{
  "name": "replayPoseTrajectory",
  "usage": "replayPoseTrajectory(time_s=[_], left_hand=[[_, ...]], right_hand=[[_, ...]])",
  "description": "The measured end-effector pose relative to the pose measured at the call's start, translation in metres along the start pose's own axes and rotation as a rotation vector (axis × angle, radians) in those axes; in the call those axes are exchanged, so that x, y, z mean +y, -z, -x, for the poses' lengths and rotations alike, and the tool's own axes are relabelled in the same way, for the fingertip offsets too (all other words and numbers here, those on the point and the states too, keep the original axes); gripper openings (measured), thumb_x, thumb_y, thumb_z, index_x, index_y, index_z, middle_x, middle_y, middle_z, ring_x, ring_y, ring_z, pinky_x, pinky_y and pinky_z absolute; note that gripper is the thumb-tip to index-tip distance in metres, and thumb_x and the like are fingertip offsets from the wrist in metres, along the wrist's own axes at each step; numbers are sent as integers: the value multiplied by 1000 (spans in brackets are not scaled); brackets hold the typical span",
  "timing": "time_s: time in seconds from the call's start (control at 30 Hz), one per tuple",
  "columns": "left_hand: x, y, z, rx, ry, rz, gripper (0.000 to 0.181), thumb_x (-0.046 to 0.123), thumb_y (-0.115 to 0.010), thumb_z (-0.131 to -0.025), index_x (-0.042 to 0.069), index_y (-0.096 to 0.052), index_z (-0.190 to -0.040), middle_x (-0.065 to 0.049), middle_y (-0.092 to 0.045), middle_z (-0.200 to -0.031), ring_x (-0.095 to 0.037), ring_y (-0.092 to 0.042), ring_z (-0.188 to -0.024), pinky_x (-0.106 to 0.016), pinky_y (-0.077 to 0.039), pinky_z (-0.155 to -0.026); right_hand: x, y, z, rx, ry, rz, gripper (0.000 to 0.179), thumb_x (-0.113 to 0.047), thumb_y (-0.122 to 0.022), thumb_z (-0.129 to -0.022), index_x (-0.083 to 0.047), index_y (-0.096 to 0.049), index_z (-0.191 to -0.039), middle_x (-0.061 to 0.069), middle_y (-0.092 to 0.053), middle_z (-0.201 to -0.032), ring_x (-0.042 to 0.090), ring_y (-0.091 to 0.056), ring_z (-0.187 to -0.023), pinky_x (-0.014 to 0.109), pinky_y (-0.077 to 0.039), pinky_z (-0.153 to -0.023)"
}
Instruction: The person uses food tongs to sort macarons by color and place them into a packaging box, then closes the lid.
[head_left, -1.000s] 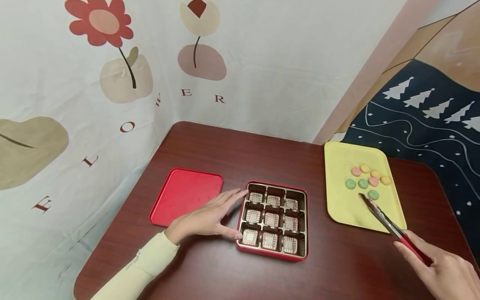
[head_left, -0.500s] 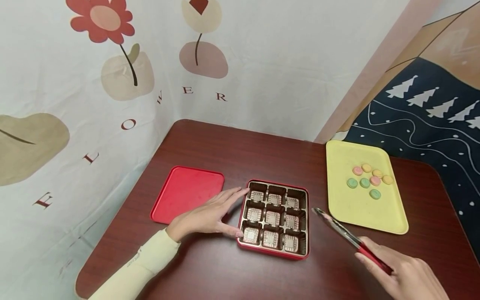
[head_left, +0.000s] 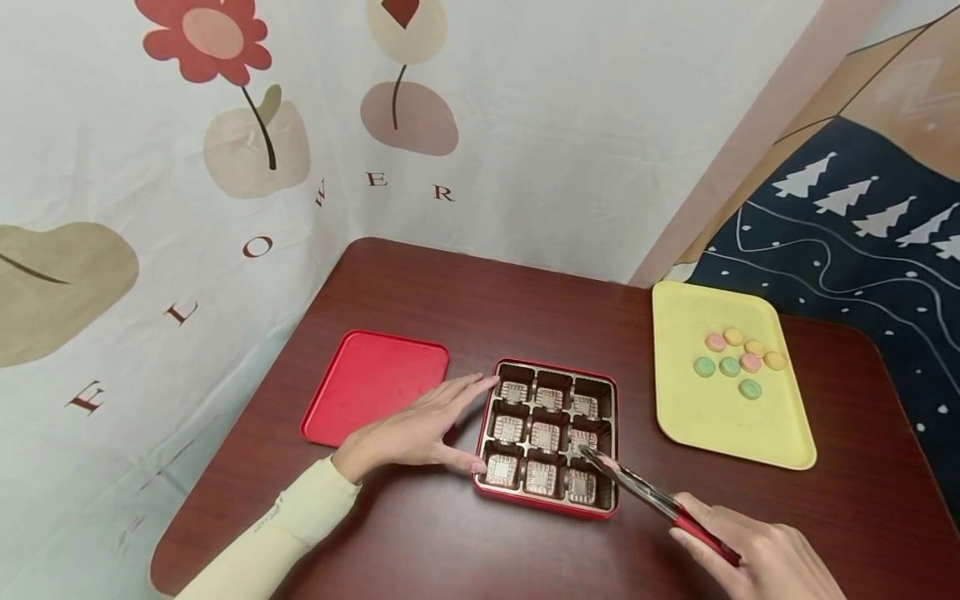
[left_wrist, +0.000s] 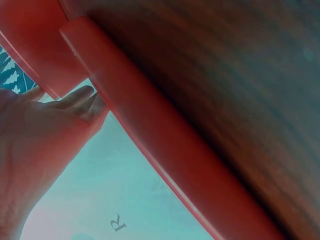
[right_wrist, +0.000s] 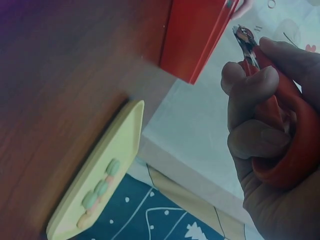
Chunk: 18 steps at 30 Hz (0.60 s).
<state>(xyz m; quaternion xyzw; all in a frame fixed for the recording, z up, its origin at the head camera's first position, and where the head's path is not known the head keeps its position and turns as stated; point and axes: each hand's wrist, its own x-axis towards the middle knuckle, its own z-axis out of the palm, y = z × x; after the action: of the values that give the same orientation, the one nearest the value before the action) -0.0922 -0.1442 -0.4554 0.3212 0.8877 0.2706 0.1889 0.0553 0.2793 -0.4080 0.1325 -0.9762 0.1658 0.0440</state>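
My left hand (head_left: 420, 425) rests with spread, fairly straight fingers at the left side of a red square box (head_left: 543, 505), thumb and fingertips at its rim. A brown-gold insert divides the box into several square compartments with bare bottoms. My right hand (head_left: 765, 546) grips red-handled metal tongs (head_left: 648, 493), fingers curled round the handles in the right wrist view. The tongs' tips lie over the box's right column, near the divider between middle and front compartments. A pinkish patch shows between the metal arms near the tips; I cannot tell what it is.
A yellow tray (head_left: 720, 429) at the right bears several macarons: green (head_left: 750, 389), pink (head_left: 716, 342) and yellow (head_left: 732, 337). Left of the box lies a red lid (head_left: 382, 379), partly behind my left hand. Printed cloths (head_left: 555, 150) hang along the table's back and sides.
My right hand has carried the tongs leftward from over the yellow tray to over the box's right column. My left hand has stayed at the box.
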Motion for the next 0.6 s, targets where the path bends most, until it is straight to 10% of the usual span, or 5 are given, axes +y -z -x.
replayPoseTrajectory(time_s=[0.6], left_hand=[[1, 2, 0, -3, -9, 0, 119, 83, -67, -75, 41, -1, -165, 4, -21, -170, -18, -18, -157, -52, -20, -125]], right_hand=[[0, -19, 7, 89, 198, 108, 53, -43, -93, -66, -35, -75, -115, -35, -53, -80, -14, -32, -57, 9, -25, -47]])
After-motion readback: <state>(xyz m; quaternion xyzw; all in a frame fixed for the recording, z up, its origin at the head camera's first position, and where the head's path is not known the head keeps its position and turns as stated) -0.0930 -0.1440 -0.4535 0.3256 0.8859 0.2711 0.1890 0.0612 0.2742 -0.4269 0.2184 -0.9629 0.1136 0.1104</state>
